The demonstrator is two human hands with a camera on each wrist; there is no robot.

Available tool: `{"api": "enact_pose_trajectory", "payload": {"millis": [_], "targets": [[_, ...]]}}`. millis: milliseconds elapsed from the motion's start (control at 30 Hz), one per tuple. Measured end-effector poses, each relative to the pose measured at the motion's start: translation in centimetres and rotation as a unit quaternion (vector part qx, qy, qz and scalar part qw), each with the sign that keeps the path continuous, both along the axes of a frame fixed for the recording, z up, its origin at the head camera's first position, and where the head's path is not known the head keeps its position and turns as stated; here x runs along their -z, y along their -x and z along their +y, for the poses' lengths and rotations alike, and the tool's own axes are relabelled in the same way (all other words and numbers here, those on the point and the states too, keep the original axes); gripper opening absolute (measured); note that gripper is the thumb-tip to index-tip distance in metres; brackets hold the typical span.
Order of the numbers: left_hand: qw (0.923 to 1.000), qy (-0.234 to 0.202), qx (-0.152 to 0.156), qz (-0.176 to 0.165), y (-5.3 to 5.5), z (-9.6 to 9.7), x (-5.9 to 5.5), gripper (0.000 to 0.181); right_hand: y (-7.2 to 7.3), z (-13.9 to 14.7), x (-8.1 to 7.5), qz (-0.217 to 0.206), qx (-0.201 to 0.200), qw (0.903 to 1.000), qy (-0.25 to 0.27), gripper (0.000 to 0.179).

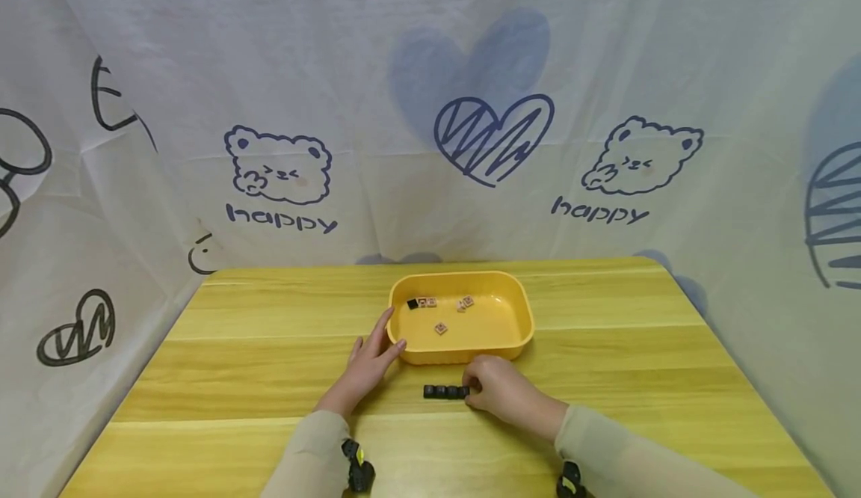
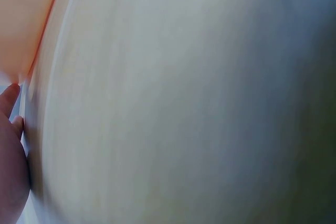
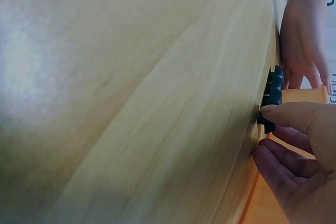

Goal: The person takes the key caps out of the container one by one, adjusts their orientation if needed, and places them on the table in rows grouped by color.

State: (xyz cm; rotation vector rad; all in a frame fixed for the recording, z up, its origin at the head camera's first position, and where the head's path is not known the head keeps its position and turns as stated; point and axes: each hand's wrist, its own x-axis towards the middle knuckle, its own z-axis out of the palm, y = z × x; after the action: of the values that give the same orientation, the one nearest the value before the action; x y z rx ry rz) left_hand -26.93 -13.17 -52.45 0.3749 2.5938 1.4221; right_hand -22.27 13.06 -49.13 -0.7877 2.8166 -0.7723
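Observation:
Just in front of the yellow tray, several small black blocks stand in a straight row on the table. My right hand pinches the black block at the row's right end between thumb and finger, and this block sits against its neighbours. At the tray's left side, my left hand rests with its fingers spread along the rim. Inside the tray lie several small pinkish patterned blocks and a black one. The left wrist view shows mostly tabletop and part of the left hand.
The wooden table extends to both sides of the tray. Behind and beside it hangs a white cloth printed with hearts and bears. A black wrist device sits at the left sleeve, another at the right.

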Motion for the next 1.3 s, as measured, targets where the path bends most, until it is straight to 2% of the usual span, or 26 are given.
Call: {"api": "enact_pose_trajectory", "payload": {"millis": [200, 367, 433, 567, 667, 933, 1167, 1300], "targets": [[1.0000, 0.002, -0.002, -0.001, 0.1, -0.2, -0.3, 0.071, 0.0, -0.2, -0.4, 0.000, -0.005, 1.0000, -0.001, 0.014], [1.0000, 0.006, -0.006, 0.001, 0.1, -0.3, -0.1, 0.071, -0.3, -0.3, -1.6, -0.002, -0.017, 0.9998, 0.009, 0.015], [1.0000, 0.006, -0.007, 0.002, 0.0, -0.3, -0.1, 0.071, -0.3, -0.3, -2.3, 0.006, -0.021, 0.9996, 0.016, 0.016], [0.9999, 0.012, -0.007, 0.005, -0.1, -0.2, -0.2, 0.071, 0.1, -0.5, -3.9, 0.048, -0.027, 0.9981, 0.026, 0.016], [0.9998, 0.012, -0.008, 0.011, -0.2, -0.1, -0.3, 0.070, 0.8, -0.7, -5.1, 0.068, -0.020, 0.9971, 0.028, 0.016], [0.9998, 0.011, -0.003, 0.019, -0.2, 0.3, -0.6, 0.072, 3.8, -1.2, -7.8, 0.066, 0.022, 0.9975, -0.016, 0.017], [0.9996, 0.013, -0.007, 0.023, 0.0, 0.2, -0.3, 0.070, 6.2, -2.5, -8.7, 0.019, -0.002, 0.9996, -0.021, 0.022], [0.9996, 0.011, -0.006, 0.024, -0.1, 0.0, -0.1, 0.069, 7.5, -3.7, -9.0, 0.004, -0.029, 0.9983, -0.050, 0.026]]}}
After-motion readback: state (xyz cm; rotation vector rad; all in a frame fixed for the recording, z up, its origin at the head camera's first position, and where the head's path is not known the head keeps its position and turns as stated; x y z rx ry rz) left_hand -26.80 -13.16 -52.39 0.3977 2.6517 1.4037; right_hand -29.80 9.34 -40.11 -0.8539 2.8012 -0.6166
